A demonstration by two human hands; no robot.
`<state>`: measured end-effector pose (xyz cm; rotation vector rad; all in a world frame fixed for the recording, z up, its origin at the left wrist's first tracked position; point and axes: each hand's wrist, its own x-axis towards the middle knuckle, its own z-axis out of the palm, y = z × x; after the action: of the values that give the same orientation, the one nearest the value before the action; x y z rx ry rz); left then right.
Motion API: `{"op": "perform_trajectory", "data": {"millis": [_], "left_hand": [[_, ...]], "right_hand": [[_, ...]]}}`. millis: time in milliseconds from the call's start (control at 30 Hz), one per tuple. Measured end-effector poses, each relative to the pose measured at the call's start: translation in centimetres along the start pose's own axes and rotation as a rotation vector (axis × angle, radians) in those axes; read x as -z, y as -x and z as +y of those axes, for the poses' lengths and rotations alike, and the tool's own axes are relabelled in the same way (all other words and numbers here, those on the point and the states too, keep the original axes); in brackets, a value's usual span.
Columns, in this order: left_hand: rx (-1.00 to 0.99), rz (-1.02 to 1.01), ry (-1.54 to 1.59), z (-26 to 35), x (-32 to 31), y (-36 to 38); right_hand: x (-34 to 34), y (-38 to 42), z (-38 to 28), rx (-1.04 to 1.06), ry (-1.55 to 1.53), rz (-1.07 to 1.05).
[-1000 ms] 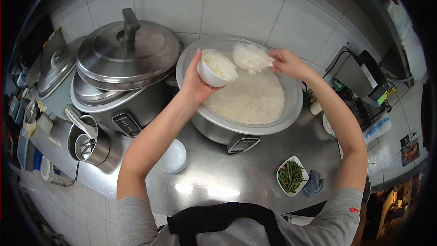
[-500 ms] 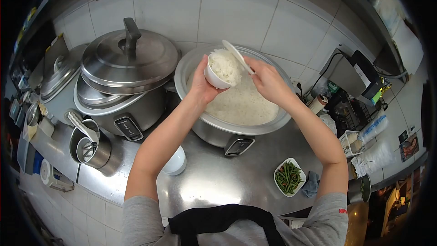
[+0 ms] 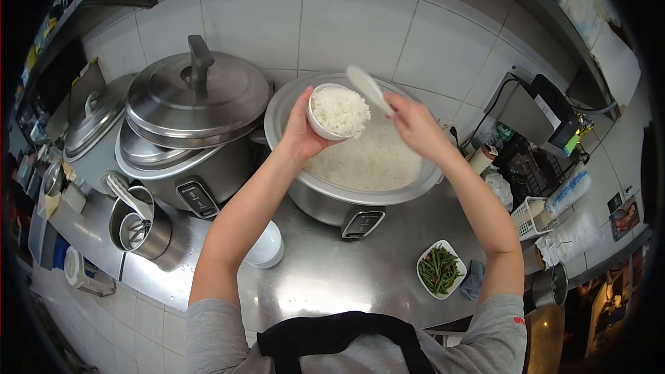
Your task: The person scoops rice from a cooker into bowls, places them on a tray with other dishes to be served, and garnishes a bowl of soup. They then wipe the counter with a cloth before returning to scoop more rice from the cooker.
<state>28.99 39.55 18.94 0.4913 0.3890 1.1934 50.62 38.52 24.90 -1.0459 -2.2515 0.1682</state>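
Note:
My left hand (image 3: 305, 133) is closed round a small white bowl (image 3: 320, 127), tilted a little and heaped with white rice (image 3: 341, 111). My right hand (image 3: 414, 122) grips the handle of a white rice paddle (image 3: 367, 87), its blade raised just right of the bowl and apart from the rice. Both hands are above a large open rice cooker (image 3: 325, 183), whose pot holds a wide bed of cooked rice (image 3: 374, 156). Some grains hang at the bowl's right edge.
Left stands another rice cooker with a steel lid (image 3: 159, 93); a steel pot (image 3: 142, 225) with utensils is in front. White bowls (image 3: 267, 246) sit by my left forearm. A dish of green beans (image 3: 441, 270) and a grey cloth (image 3: 473, 280) lie near my right elbow.
The paddle has moved away from the rice, up and to the right. The bowl has turned so the rice on top faces me more, and its surface looks rounder.

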Motion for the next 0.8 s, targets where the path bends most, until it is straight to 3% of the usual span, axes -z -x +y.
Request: {"op": "perform_trajectory", "data": {"millis": [67,200,267,300,367,467,533,600,633,700,800], "left_hand": [[-0.002,0.018,-0.008,0.1,-0.2,0.1],[-0.069,0.076,0.008,-0.6,-0.5,0.1],[-0.097,0.081,0.034,-0.5,-0.4,0.0],[-0.122,0.083,0.084,-0.5,-0.5,0.0],[-0.151,0.084,0.133,-0.4,-0.6,-0.1],[-0.228,0.092,0.183,-0.7,-0.2,-1.0],[-0.358,0.112,0.072,-0.9,0.4,-1.8],[-0.394,0.141,0.037,-1.2,0.6,-2.0],[-0.434,0.167,0.003,-1.2,0.6,-2.0],[-0.440,0.184,-0.037,-1.1,0.7,-1.8],[-0.405,0.182,-0.039,-0.3,1.0,-1.1]], "right_hand": [[-1.7,1.4,-0.5,0.215,0.195,0.058],[-2.2,1.4,-0.5,0.186,0.319,-0.034],[-1.9,0.3,0.9,-0.204,-0.342,0.054],[-2.7,0.7,1.5,-0.206,-0.342,0.054],[-4.5,1.7,2.4,-0.508,-1.128,-0.025],[-5.7,2.5,-1.7,-0.607,-1.382,0.046],[-6.2,2.2,-2.6,-0.571,-1.364,0.073],[-6.8,1.6,-2.5,-0.356,-1.038,0.127],[-6.9,1.5,-2.5,-0.356,-1.039,0.125],[-7.1,1.4,-2.3,-0.128,-0.441,0.016],[-7.6,0.1,1.2,0.055,-0.209,0.068]]}}
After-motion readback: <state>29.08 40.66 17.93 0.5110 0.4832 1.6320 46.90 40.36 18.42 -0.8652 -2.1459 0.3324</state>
